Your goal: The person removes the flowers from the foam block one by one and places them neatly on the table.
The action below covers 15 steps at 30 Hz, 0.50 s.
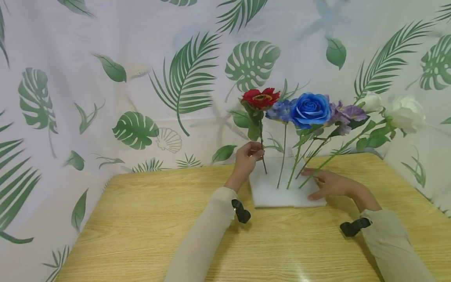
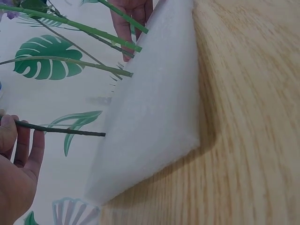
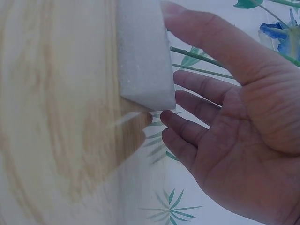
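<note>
My left hand (image 1: 245,162) pinches the dark stem of a red flower (image 1: 261,98) between thumb and fingertips. In the left wrist view the lower end of that stem (image 2: 70,131) meets the white foam block (image 2: 154,103). My right hand (image 1: 336,186) is at the block's right side; in the right wrist view its thumb touches the foam block (image 3: 145,56) and its other fingers (image 3: 187,126) extend loosely beside the end. Also standing in the block are a blue rose (image 1: 310,109), a smaller light blue flower (image 1: 279,111), a purple flower (image 1: 352,112) and white roses (image 1: 405,113) leaning right.
The foam block lies near the back edge of a wood-grain table (image 1: 158,219). Behind it hangs a white cloth (image 1: 141,47) printed with green leaves. Small black cameras (image 1: 241,211) are worn on both wrists.
</note>
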Motion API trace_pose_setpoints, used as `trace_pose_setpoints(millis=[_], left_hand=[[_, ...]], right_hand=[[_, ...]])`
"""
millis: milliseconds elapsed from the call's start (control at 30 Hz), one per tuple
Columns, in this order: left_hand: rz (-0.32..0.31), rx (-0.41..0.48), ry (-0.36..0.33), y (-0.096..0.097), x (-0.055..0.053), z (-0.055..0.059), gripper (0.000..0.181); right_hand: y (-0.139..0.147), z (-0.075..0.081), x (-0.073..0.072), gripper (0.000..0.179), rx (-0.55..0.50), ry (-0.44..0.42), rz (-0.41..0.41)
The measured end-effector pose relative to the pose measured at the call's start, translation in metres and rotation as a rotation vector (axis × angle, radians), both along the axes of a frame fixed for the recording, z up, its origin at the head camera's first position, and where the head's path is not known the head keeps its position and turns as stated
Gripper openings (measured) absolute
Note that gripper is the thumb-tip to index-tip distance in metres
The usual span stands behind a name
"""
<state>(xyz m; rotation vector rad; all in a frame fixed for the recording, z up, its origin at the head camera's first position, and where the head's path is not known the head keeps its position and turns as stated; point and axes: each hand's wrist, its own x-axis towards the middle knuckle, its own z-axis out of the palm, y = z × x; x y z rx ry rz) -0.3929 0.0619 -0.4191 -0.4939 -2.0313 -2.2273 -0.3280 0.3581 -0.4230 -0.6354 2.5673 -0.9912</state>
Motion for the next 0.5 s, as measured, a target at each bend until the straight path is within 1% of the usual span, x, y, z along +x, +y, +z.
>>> trace_pose_setpoints(millis=[233, 500], left_hand=[[-0.003, 0.001, 0.008, -0.0006, 0.0016, -0.0006, 0.015], [-0.004, 0.025, 0.042, -0.0016, 0.0016, -0.0034, 0.015]], right_hand=[[-0.0006, -0.0002, 0.0035, 0.086, 0.015, 0.017, -0.007], [-0.0004, -0.0034, 0.0059, 0.086, -0.007, 0.023, -0.002]])
